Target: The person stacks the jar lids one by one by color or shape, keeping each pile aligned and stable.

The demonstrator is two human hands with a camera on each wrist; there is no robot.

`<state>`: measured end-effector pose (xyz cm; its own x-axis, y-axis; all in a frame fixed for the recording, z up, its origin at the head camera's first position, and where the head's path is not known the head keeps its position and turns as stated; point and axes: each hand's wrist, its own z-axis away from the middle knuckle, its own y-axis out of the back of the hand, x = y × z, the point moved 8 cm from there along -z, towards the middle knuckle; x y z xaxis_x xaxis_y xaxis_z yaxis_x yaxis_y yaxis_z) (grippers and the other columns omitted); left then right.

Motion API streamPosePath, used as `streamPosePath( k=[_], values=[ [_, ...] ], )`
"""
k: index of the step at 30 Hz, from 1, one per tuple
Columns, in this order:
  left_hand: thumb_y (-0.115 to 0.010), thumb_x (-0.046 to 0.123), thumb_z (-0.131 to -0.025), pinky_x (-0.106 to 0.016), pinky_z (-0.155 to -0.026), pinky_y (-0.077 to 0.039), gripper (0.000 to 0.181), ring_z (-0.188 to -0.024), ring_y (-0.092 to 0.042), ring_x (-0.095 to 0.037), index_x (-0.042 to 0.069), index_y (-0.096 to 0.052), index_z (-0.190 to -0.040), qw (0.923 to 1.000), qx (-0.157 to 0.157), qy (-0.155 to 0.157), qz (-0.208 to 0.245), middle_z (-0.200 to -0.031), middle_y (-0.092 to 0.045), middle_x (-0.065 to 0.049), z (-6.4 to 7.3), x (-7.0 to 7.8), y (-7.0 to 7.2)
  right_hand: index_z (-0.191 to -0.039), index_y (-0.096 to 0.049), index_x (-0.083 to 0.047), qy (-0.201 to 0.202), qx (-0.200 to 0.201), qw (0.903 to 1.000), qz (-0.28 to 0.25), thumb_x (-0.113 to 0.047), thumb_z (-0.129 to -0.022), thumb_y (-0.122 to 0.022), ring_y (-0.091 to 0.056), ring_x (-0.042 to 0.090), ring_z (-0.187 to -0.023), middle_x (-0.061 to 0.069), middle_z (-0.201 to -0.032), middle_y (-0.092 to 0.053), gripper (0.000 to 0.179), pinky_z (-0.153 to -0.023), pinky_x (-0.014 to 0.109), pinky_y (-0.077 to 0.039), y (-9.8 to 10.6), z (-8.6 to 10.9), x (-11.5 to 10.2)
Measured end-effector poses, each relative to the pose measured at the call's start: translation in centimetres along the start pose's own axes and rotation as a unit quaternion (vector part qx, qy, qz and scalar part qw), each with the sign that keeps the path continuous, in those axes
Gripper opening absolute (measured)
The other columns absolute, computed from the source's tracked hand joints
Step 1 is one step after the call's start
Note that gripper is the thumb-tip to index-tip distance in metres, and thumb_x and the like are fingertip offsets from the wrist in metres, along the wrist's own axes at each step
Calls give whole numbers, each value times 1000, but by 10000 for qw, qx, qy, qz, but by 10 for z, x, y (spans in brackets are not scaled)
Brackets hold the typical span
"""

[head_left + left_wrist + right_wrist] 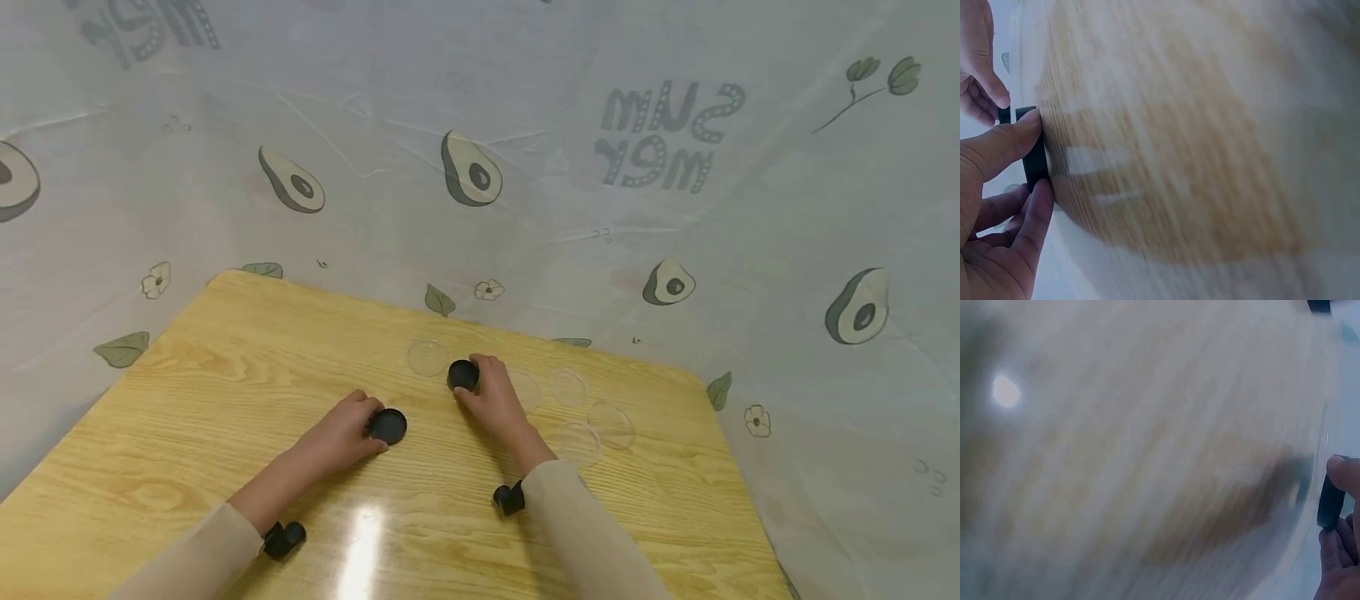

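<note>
My left hand point(347, 433) pinches a round black lid point(388, 427) with a raised rim, thumb on one side and fingers on the other. In the left wrist view that lid point(1034, 150) shows edge-on at the tabletop. Farther forward and to the right, my right hand point(495, 400) grips a second, similar black lid point(463, 375) by its edge. The right wrist view shows this second lid point(1331, 499) tilted on edge between thumb and fingers. Just beyond it lies a clear round disc point(427, 357) on the table. Whether either lid touches the wood is hard to tell.
More clear discs lie right of my right hand, among them one at the back point(567, 387), one at the right point(611, 423) and one beside my forearm point(578, 443). The wooden table point(247, 358) ends at a patterned white cloth point(375, 233).
</note>
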<state>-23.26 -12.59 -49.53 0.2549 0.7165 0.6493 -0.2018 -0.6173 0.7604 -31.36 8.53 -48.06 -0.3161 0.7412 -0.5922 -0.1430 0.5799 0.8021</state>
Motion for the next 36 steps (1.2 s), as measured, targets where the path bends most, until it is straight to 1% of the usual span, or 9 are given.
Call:
streamPosePath(
  k=[5,7,13,16,19,22,25,31,36],
  values=[
    [-88,14,-85,-34,-74,-50,44,-80,-53,-15,-6,-67,-119,9999,-10,65,-102,-101,-58,-11,-1,-1,0,-150,-47,2,415,-259,9987,173,-20,-100,-73,-51,36,-138,21,-147,-53,60,-112,49,-46,-13,8,-24],
    [-88,15,-85,-35,-74,-50,44,-79,-53,-15,-5,-67,-118,9999,-3,68,-155,-101,-58,-11,-1,-1,1,-149,-48,1,578,-333,9977,130,-20,-100,-74,-53,35,-135,20,-145,-55,60,-111,49,-47,-17,11,-34],
    [-88,14,-84,-33,-72,-48,43,-77,-51,-16,-6,-68,-115,9999,58,25,-146,-98,-57,-11,-1,-2,3,-148,-50,-3,968,-895,9912,125,-24,-99,-75,-54,29,-135,15,-145,-56,59,-112,44,-47,-34,22,-67],
    [-88,14,-84,-32,-71,-48,43,-77,-51,-15,-6,-68,-116,9999,72,26,-104,-98,-57,-11,-1,-2,4,-149,-51,-5,1105,-1132,9871,246,-27,-100,-74,-53,25,-137,12,-148,-55,59,-113,41,-47,-41,26,-77],
    [-88,15,-85,-32,-71,-48,43,-77,-51,-15,-5,-68,-117,9999,79,31,-99,-98,-58,-11,-2,-2,3,-150,-51,-6,1207,-1312,9834,324,-29,-100,-74,-54,23,-136,10,-148,-55,59,-111,37,-48,-44,29,-84],
    [-89,14,-84,-31,-71,-47,42,-77,-50,-15,-4,-68,-115,9999,116,-6,-82,-96,-56,-10,-3,-1,3,-148,-53,-6,1320,-1400,9805,388,-27,-100,-74,-56,21,-132,10,-145,-57,57,-108,34,-50,-46,31,-88],
    [-89,12,-83,-32,-71,-47,41,-77,-50,-16,-4,-67,-113,9999,121,-34,-44,-96,-56,-10,-4,-1,2,-146,-54,-5,1412,-1478,9780,414,-25,-99,-76,-57,21,-130,11,-143,-59,56,-107,33,-50,-48,32,-91],
    [-89,10,-82,-38,-77,-53,39,-80,-54,-17,-5,-67,-111,9999,108,-83,-31,-96,-57,-12,-4,0,1,-145,-54,-5,1500,-1582,9747,489,-25,-98,-77,-57,21,-130,10,-142,-60,56,-108,32,-49,-55,33,-91],
    [-89,10,-83,-36,-75,-51,39,-78,-52,-17,-4,-67,-112,9999,96,-79,-43,-96,-57,-11,-3,1,1,-147,-53,-5,1519,-1615,9738,513,-24,-99,-75,-56,21,-132,10,-144,-58,56,-109,30,-49,-58,33,-91]
  ],
)
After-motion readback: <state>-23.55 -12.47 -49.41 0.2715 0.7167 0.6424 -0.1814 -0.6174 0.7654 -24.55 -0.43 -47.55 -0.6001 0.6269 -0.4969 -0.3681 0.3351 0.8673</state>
